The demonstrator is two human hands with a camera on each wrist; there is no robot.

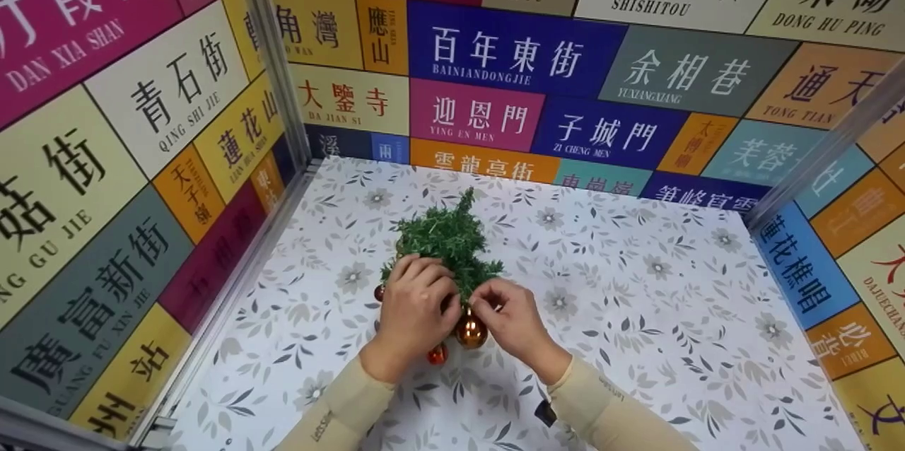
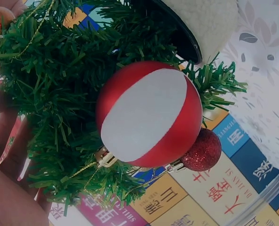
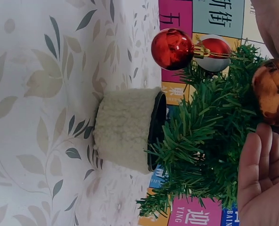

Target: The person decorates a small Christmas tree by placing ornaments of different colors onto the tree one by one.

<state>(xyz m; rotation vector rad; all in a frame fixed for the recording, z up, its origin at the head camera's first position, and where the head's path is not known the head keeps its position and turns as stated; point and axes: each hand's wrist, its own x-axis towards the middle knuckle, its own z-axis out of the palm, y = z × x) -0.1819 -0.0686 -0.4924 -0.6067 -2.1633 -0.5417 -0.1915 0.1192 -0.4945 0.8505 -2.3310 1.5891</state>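
A small artificial Christmas tree (image 1: 445, 235) stands between both hands in the head view. My left hand (image 1: 418, 299) grips among its front branches, fingertips hidden by the hand and greenery. Thumb and forefinger of my right hand (image 1: 515, 317) pinch at the top of a shiny copper bauble (image 1: 471, 331). In the right wrist view, fingers lie right beside that bauble (image 3: 273, 92). A red-and-white bauble (image 2: 149, 113) and a glittery dark red one (image 2: 203, 150) hang in the left wrist view. A shiny red bauble (image 3: 171, 49) hangs in the right wrist view.
The tree's pot has a fleecy cream cover (image 3: 127, 129) and a dark rim. Under it lies a white tabletop (image 1: 636, 338) with a leaf-and-flower print. Colourful sign-covered walls (image 1: 509, 48) enclose the back and sides, with metal posts (image 1: 272, 48) at the corners.
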